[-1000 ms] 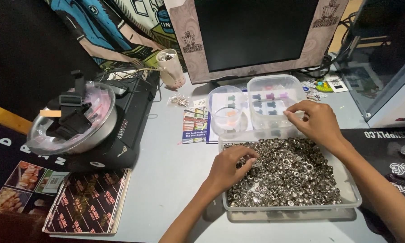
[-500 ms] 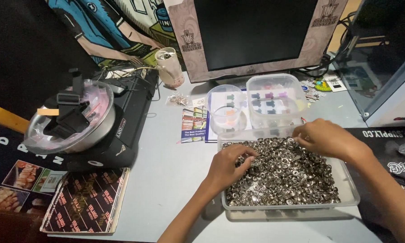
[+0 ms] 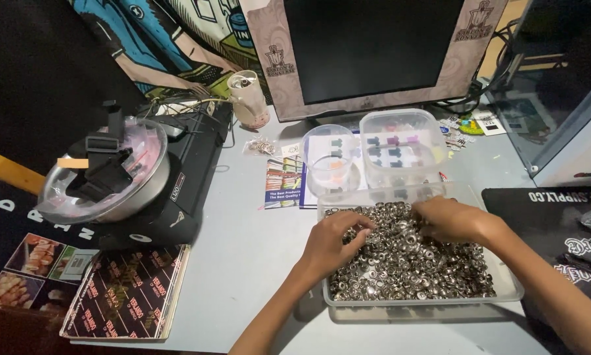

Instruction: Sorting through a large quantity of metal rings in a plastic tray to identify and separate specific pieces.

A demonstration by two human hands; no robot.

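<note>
A clear rectangular plastic tray on the grey table holds a heap of small silver metal rings. My left hand rests on the near left of the heap, fingers curled into the rings. My right hand lies on the far side of the heap, fingers bent down among the rings. Whether either hand pinches a ring is hidden by the fingers. Behind the tray stand a round clear cup and a square clear container, both empty-looking.
A black monitor with a patterned frame stands at the back. At left a covered metal bowl sits on a black portable stove. Printed leaflets lie at front left, a black mat at right, a small jar beside the monitor.
My right hand has come back from the square container down onto the rings in the tray. My left hand has stayed on the heap, shifting slightly.
</note>
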